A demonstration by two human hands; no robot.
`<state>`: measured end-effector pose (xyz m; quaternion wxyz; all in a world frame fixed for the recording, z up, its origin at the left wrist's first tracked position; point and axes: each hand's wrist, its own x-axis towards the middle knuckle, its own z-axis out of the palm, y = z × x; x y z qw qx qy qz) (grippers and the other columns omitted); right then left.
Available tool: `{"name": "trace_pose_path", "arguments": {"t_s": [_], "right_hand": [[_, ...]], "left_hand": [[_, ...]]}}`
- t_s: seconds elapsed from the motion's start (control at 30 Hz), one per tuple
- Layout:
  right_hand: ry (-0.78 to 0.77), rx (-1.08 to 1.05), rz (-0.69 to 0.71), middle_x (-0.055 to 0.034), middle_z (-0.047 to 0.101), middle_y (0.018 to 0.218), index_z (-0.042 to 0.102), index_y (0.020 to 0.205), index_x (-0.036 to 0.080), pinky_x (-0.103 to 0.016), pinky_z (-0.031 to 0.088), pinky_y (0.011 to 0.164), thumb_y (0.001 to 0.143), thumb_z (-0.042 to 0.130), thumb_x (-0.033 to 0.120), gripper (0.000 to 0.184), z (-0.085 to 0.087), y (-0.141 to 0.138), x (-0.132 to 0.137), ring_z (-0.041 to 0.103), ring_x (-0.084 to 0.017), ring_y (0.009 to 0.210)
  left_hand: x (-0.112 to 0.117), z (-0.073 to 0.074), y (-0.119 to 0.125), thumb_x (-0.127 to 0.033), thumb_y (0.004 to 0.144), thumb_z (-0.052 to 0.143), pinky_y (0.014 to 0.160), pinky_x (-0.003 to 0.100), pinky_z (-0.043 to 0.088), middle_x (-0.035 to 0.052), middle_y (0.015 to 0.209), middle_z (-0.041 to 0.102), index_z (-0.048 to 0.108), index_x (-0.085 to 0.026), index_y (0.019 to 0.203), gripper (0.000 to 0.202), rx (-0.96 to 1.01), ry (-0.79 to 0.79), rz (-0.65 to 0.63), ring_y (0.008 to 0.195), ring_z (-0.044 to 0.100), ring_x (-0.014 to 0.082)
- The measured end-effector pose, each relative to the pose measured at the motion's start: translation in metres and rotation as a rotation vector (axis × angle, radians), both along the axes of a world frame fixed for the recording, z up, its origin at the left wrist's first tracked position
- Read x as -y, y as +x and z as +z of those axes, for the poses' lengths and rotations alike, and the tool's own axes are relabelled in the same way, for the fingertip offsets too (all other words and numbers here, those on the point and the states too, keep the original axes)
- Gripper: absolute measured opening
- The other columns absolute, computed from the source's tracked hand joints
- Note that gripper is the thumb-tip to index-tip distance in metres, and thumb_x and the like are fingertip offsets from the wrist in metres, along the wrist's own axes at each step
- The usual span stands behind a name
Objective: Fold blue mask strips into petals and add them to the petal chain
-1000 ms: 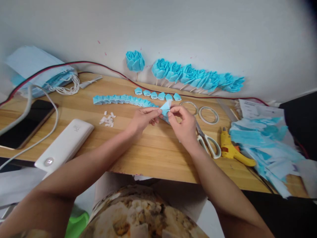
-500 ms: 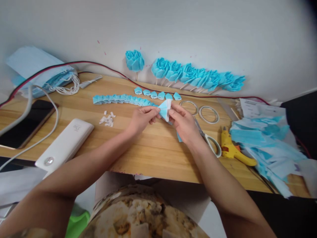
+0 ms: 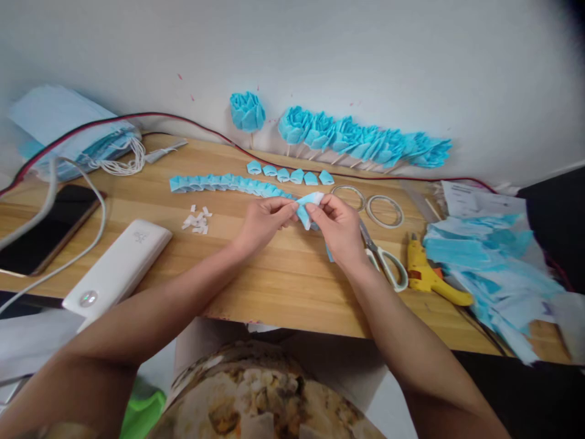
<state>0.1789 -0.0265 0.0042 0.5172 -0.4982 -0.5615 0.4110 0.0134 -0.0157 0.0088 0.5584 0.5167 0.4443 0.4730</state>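
Note:
Between my two hands is a small folded piece of blue and white fabric [image 3: 305,213], raised over the table. My left hand [image 3: 267,221] pinches its left side between thumb and fingers. On the other side my right hand [image 3: 339,227] grips the piece, its thumb pressed on the blue face. Behind my hands runs a long row of overlapping folded blue petals [image 3: 219,183], with a shorter row of separate blue petals [image 3: 297,176] farther back. Scissors [image 3: 388,262] lie just right of my right hand, partly hidden by it.
Blue fabric roses [image 3: 345,135] on sticks lean on the wall. Two tape rolls [image 3: 385,211], a yellow glue gun [image 3: 427,277] and blue fabric scraps [image 3: 484,250] lie right. Leftward are white snippets [image 3: 197,221], a power bank [image 3: 119,268], a phone [image 3: 50,228] and stacked masks [image 3: 68,122].
My right thumb has moved left onto the fabric piece. Its white right edge has folded over, and the triangle that stood open between my hands is now narrower and bent.

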Motion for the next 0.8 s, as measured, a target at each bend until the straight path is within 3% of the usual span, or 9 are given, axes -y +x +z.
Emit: {"name": "trace_pose_path", "arguments": {"t_s": [0.13, 0.37, 0.63, 0.8], "right_hand": [[0.005, -0.053, -0.027, 0.005, 0.053, 0.062, 0.054, 0.068, 0.022, -0.026, 0.039, 0.059, 0.083, 0.071, 0.037, 0.027, 0.0012, -0.0008, -0.001, 0.047, -0.01, 0.061], [-0.028, -0.078, -0.005, 0.0048, 0.053, 0.063, 0.054, 0.069, 0.023, -0.027, 0.04, 0.06, 0.081, 0.074, 0.044, 0.031, 0.0016, -0.0028, 0.0008, 0.048, -0.011, 0.062], [-0.034, -0.121, 0.011, 0.0047, 0.056, 0.063, 0.055, 0.069, 0.023, -0.027, 0.042, 0.061, 0.083, 0.073, 0.041, 0.029, 0.0017, -0.0049, 0.0013, 0.051, -0.011, 0.062], [-0.03, -0.099, 0.029, 0.0039, 0.058, 0.066, 0.058, 0.071, 0.023, -0.028, 0.043, 0.062, 0.083, 0.073, 0.04, 0.026, -0.0015, -0.0055, 0.0019, 0.052, -0.012, 0.064]], "left_hand": [[-0.0014, -0.002, -0.0008, -0.051, 0.084, 0.069, 0.056, 0.022, 0.043, 0.0017, 0.066, 0.065, 0.068, -0.016, 0.07, 0.038, 0.071, -0.006, -0.029, 0.057, 0.052, 0.0088], [0.0009, -0.0021, 0.0015, -0.039, 0.077, 0.076, 0.056, 0.022, 0.042, -0.0026, 0.06, 0.058, 0.064, -0.016, 0.069, 0.027, 0.084, -0.07, -0.101, 0.055, 0.049, 0.0075], [-0.0005, -0.0057, 0.0018, -0.043, 0.079, 0.075, 0.055, 0.022, 0.042, -0.002, 0.062, 0.061, 0.069, -0.016, 0.081, 0.027, 0.173, -0.12, -0.087, 0.055, 0.052, 0.0083], [0.0011, -0.004, 0.0024, -0.041, 0.074, 0.08, 0.056, 0.021, 0.04, -0.0033, 0.058, 0.058, 0.067, -0.016, 0.069, 0.028, 0.138, -0.102, -0.09, 0.054, 0.048, 0.0066]]}}
